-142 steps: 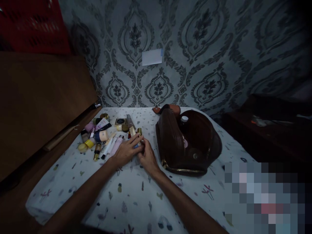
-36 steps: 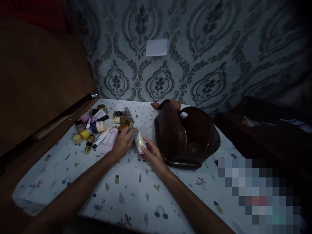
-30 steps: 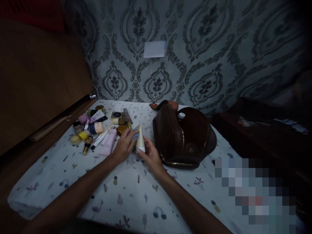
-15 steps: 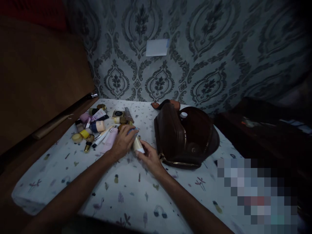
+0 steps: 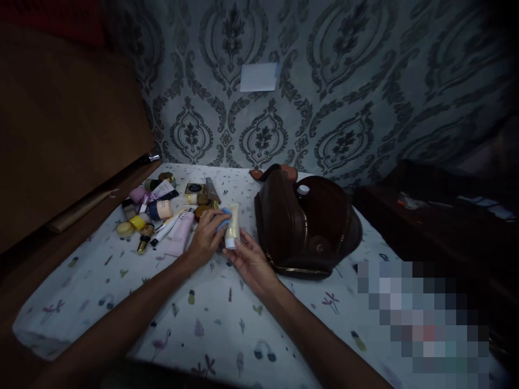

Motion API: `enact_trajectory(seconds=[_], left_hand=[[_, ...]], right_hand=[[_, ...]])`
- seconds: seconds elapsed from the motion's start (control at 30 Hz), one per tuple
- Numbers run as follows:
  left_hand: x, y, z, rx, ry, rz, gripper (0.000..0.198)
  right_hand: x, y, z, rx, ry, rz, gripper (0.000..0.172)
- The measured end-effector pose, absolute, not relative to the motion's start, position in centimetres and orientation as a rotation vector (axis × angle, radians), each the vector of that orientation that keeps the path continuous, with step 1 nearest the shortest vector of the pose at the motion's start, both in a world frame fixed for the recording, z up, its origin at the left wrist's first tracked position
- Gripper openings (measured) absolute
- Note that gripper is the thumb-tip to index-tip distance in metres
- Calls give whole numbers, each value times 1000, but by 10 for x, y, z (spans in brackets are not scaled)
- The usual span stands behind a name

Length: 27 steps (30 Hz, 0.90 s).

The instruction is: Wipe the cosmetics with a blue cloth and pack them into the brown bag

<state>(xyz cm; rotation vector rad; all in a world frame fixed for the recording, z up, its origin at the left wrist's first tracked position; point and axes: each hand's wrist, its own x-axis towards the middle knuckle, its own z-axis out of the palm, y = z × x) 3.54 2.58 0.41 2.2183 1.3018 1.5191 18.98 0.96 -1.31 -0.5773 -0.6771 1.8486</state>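
Here's the pale tube (image 5: 233,220), just left of the brown bag (image 5: 278,221), its white end (image 5: 230,243) clamped in the right hand's (image 5: 252,262) grip; the left hand's (image 5: 206,235) grip closes on a blue cloth (image 5: 225,212) against it. Danger: a cloth tug could twist that slim hold loose, dropping it near the cosmetics (image 5: 161,209), farther left of the bag.

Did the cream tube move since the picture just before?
Yes. Judged against the brown bag, the cream tube has turned: it leaned left before; now its far end points slightly right, nearer the bag.
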Motion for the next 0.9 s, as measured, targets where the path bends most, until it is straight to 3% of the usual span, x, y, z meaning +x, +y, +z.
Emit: enact_trajectory(seconds=[0.13, 0.27, 0.47, 0.73, 0.9], left_hand=[[40, 27, 3, 1775, 1325, 1537, 27], [43, 33, -2, 1273, 1268, 1472, 41], [51, 31, -3, 1111, 1053, 1355, 58], [47, 30, 0, 1223, 1339, 1447, 39], [48, 26, 8, 1328, 1389, 1428, 39]], right_hand=[[193, 14, -13, -580, -645, 1852, 38], [194, 13, -11, -593, -688, 1883, 42], [189, 10, -14, -719, -844, 1779, 47], [189, 4, -10, -731, -1244, 1656, 44], [191, 4, -7, -719, -1247, 1678, 43]])
